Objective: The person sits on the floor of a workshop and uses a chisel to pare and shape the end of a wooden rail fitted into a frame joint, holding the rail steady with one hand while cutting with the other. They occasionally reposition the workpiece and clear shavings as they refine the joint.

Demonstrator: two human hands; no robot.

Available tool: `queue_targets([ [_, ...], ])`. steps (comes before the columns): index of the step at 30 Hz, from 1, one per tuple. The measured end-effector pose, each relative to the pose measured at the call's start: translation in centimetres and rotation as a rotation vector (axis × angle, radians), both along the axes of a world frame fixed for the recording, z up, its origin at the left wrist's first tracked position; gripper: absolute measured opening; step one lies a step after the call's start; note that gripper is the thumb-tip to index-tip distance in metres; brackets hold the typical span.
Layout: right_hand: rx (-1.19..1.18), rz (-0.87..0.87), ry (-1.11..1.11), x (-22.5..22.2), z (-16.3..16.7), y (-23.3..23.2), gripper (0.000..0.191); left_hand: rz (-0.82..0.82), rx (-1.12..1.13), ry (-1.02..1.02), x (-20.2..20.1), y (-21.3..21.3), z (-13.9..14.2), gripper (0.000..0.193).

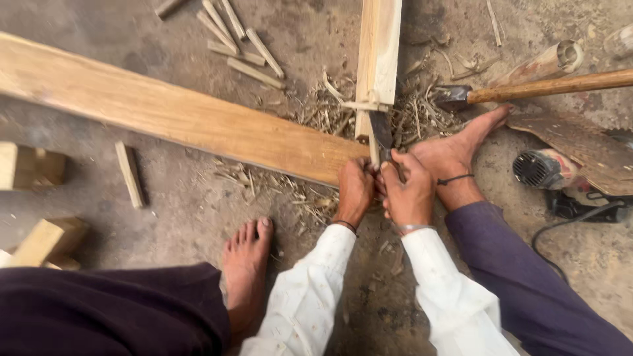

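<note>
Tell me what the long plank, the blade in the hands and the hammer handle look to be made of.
Plank: pale bare wood, visible grain, seemingly unvarnished. Blade: probably metal, dark and dull; both the left hand and right hand grip its lower end. Hammer handle: reddish-brown wood, smooth and rounded.

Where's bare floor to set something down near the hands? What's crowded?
Free: dusty floor between the long pale wooden plank, the small loose wood strip and the bare left foot. Crowded: around the left hand and right hand, where shavings, the upright wood piece and the wooden-handled hammer sit.
</note>
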State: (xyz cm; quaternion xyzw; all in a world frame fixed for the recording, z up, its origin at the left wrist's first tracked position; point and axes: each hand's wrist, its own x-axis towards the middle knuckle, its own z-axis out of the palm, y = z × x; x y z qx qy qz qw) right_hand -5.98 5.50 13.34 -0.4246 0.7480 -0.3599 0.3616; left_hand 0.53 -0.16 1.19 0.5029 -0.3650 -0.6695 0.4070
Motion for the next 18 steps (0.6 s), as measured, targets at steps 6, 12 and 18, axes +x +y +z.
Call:
queue_targets([
  [6, 0.114, -0.073, -0.05, -1.3, -0.7, 2.7, 0.039, 0.039, 0.023, 0.027, -0.9, 0.5, -0.5, 0.025],
  [12, 0.096, -0.082, -0.071, -2.1, -1.3, 4.6, 0.038, 0.015, 0.048, 0.055, -1.0, 0.4, -1.1, 0.022],
  [18, 0.11, -0.069, -0.002, -1.2, -0.9, 4.2, 0.037, 0.032, 0.022, 0.026, -0.8, 0.4, -0.8, 0.024],
])
